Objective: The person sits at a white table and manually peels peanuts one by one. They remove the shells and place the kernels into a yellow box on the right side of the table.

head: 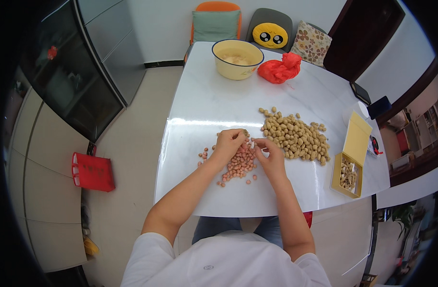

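Pink shelled peanut kernels [240, 162] lie in a loose pile on the white marbled table [211, 97], with a few strays around them. Over the far left side of the pile is my left hand [229, 140], its thumb and fingers pinched on a small brownish piece, perhaps a peanut shell. My right hand [270, 154] is at the right of the pile, thumb and forefinger apart; a small whitish piece shows near its fingertips, and whether it is held is unclear. Beyond and right of it spreads a heap of unshelled peanuts [298, 134]. Empty shells [348, 174] fill a yellow open-lidded box [336, 179].
At the table's far side stand a cream enamel basin [233, 71] with liquid in it and a knotted red plastic bag [280, 70]. A white roll [360, 109] is at the right edge. Chairs with cushions [270, 35] stand behind; a red bag [93, 172] is at left.
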Demonstrator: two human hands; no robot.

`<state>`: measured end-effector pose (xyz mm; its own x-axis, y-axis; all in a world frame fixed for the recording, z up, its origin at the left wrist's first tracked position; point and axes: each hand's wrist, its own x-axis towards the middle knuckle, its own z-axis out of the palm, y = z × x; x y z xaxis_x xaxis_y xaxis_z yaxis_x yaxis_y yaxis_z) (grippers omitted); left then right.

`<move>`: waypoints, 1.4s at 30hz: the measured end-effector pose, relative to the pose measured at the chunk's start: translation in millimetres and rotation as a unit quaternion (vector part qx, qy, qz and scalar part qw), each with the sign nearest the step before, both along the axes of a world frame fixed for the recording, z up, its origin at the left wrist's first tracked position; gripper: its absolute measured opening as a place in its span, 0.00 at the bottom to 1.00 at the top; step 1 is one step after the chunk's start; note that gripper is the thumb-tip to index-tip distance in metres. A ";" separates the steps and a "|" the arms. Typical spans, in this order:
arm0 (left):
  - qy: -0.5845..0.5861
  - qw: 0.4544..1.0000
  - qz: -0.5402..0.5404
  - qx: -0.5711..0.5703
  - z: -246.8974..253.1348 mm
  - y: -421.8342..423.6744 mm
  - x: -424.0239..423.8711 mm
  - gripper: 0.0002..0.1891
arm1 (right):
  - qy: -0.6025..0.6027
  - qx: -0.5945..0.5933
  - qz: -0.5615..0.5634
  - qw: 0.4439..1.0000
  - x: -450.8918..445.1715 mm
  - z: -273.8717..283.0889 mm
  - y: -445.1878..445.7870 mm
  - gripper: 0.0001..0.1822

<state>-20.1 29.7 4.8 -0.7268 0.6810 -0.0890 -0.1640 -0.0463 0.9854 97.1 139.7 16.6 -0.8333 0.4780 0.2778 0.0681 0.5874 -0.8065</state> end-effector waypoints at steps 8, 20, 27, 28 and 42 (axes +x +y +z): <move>-0.124 0.989 -0.030 0.069 17.3 -3.6 5.0 0.12 | 0.043 -0.283 0.025 0.958 -6.0 1.1 -1.4 0.11; -0.246 0.962 -0.041 0.108 13.4 -8.0 -8.8 0.09 | -0.038 0.080 -0.084 0.993 -26.2 26.9 62.8 0.08; -0.213 0.973 -0.022 0.087 13.3 -8.9 -13.5 0.09 | -0.103 0.307 -0.042 0.945 -51.8 19.2 66.2 0.09; -0.209 0.974 -0.017 0.083 13.9 -9.3 -13.4 0.09 | -0.087 0.282 -0.044 0.955 -52.5 18.0 65.0 0.09; 0.101 0.994 0.003 0.033 3.3 0.0 -0.4 0.13 | 0.014 -0.363 0.076 0.929 -32.8 20.9 4.5 0.12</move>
<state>-20.5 29.7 8.2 -0.7295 0.6761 0.1036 0.0367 -0.1126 0.9930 64.3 144.2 37.5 -0.9036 0.4255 -0.0497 0.0029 -0.1099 -0.9939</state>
